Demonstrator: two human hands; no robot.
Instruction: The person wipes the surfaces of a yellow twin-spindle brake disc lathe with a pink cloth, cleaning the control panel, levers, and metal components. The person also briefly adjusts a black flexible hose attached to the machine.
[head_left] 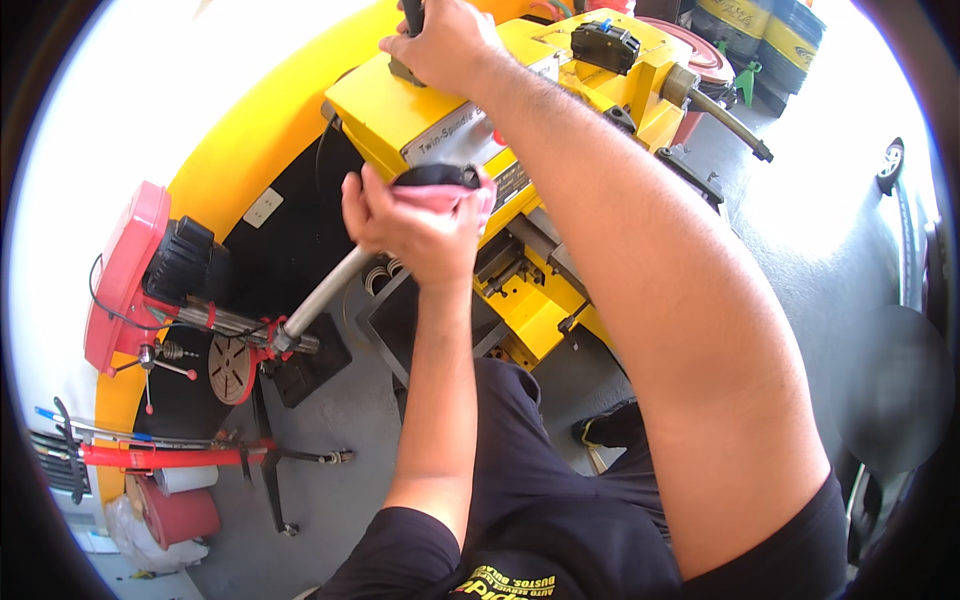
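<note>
Cloth (437, 198): pink and seemingly soft and light; held in the left hand, up in front of the yellow machine. It is likely to fold easily and to give under pressure, so it is best gathered in a full palm rather than pinched at an edge.
Dark piece (428, 177): black and curved, seen just above the cloth and touching it; its kind cannot be told. It looks stiffer than the cloth, and is judged to be light enough for one hand. It is best taken by its sides, with the cloth kept beneath it as padding.
Left hand (425, 232): cupped from below around the cloth, fingers on one side and thumb on the other; slightly blurred.
Upright part (413, 15): dark, narrow and probably rigid, found at the top of the yellow machine; its upper end is cut off by the picture's edge. A wrapped grip around its length is suited to it, though slipping is possible if it is oily.
Right hand (450, 48): wrapped about the upright part; the inner side of the grip is hidden.
Yellow machine (372, 102): seemingly heavy, with hard edges.
Metal pole (328, 290): seen below the left hand; whether it is touched cannot be told.
</note>
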